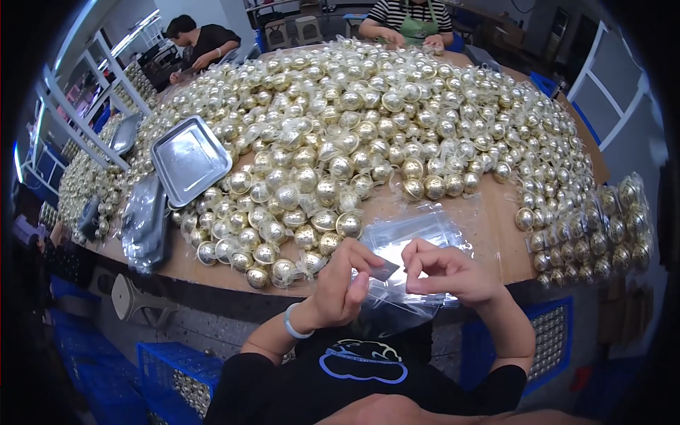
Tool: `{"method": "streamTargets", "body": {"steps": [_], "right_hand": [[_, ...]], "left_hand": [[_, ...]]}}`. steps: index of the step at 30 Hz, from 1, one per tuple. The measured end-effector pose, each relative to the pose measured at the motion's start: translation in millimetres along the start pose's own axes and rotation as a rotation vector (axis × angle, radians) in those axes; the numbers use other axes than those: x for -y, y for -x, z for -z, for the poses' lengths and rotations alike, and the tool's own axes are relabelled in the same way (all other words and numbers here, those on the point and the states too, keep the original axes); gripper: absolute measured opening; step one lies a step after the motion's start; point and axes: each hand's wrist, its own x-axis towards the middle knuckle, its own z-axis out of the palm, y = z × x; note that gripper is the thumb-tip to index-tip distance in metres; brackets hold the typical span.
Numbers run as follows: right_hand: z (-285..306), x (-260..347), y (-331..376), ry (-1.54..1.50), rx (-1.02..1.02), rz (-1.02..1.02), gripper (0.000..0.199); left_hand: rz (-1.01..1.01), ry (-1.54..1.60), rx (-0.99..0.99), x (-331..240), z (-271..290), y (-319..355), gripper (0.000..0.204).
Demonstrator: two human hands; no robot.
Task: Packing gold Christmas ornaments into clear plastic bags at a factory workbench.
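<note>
At the table's near edge, my left hand (338, 283) pinches the corner of a clear plastic bag (384, 270) between thumb and fingers. My right hand (453, 273) is beside it with thumb and fingers curled together at the bag's other side; whether film lies between those fingertips is hard to see. The bag hangs in front of my body. Just beyond both hands a stack of flat clear bags (418, 230) lies on the table. Past it spreads a heap of shiny gold balls (326, 152), many in clear wrapping.
A metal tray (190, 163) rests tilted on the heap, with a plastic-wrapped dark bundle (145, 223) beside it. Packed rows of balls (602, 237) stand at the right edge. Blue crates (177, 379) and a stool (134, 301) are below. Two people work across the table.
</note>
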Motion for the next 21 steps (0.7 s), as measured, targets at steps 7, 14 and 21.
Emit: {"method": "streamTargets", "body": {"steps": [7, 14, 21], "right_hand": [[-23, 21, 0, 0.902, -0.291, 0.394, 0.015], [-35, 50, 3, 0.905, -0.233, 0.483, 0.020], [-32, 40, 20, 0.490, -0.308, 0.286, 0.017]], "left_hand": [[0.008, 0.135, 0.199, -2, 11, -6, 0.011], [-0.229, 0.225, 0.062, -14, 18, -11, 0.026], [-0.664, -0.076, -0.072, -28, 12, -19, 0.043]]}}
